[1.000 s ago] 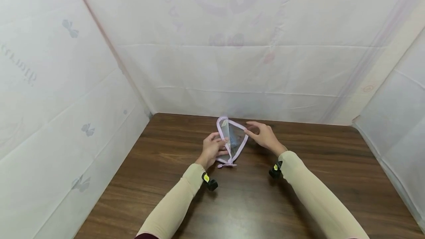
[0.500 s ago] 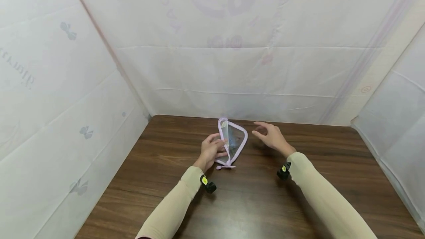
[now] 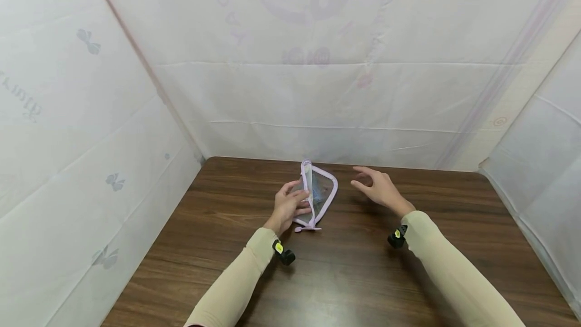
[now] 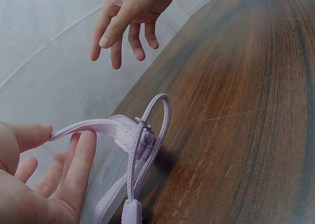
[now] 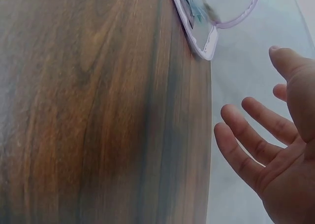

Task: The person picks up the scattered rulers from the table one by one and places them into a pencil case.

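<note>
A small see-through mesh pouch (image 3: 326, 193) with lilac trim stands near the back edge of the table, its edge spread apart. In the left wrist view a lilac cord loop (image 4: 131, 170) with a plastic end hangs at the pouch's near corner. My left hand (image 3: 286, 207) holds the pouch's left side, thumb on the lilac edge and fingers against the mesh (image 4: 110, 167). Something bluish and clear (image 5: 198, 8) shows inside the pouch. To the right, apart from it, my right hand (image 3: 380, 189) hovers over the table, fingers spread and holding nothing.
The dark wood-grain table (image 3: 336, 276) ends just behind the pouch. Pale printed sheeting (image 3: 281, 95) hangs beyond that edge and also closes off the left and right sides. Each wrist carries a small black camera (image 3: 287, 256).
My right hand has let go of the pouch's right edge and moved off to the right. My left hand stays on the pouch, whose left fold has narrowed slightly.
</note>
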`<state>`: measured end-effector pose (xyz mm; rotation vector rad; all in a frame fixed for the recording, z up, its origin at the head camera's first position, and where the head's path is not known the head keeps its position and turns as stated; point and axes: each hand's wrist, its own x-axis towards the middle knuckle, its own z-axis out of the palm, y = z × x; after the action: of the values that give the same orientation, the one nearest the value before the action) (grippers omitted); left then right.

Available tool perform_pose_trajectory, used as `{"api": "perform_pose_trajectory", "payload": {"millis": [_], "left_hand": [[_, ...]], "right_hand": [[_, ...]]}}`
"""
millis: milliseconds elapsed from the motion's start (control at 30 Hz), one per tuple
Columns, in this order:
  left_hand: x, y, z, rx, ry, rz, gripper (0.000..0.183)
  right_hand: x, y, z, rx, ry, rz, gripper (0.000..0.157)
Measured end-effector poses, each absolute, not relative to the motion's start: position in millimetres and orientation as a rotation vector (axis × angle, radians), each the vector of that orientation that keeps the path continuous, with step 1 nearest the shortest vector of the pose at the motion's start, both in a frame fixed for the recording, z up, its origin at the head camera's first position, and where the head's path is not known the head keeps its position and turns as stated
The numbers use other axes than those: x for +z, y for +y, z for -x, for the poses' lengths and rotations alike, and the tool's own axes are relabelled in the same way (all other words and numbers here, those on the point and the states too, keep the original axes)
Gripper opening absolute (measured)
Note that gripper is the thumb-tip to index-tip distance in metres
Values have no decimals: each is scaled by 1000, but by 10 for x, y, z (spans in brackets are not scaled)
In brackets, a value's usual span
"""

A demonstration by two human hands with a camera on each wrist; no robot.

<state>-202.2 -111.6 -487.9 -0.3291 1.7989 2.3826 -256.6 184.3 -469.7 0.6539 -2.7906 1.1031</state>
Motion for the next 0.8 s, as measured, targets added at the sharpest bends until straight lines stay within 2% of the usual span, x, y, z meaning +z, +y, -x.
{"api": "perform_pose_trajectory", "payload": {"millis": [800], "left_hand": [[-4846, -1123, 1997, 2442, 1753, 271, 68]], "right_hand": [[-4716, 2031, 2464, 1023, -2780, -683, 56]]}}
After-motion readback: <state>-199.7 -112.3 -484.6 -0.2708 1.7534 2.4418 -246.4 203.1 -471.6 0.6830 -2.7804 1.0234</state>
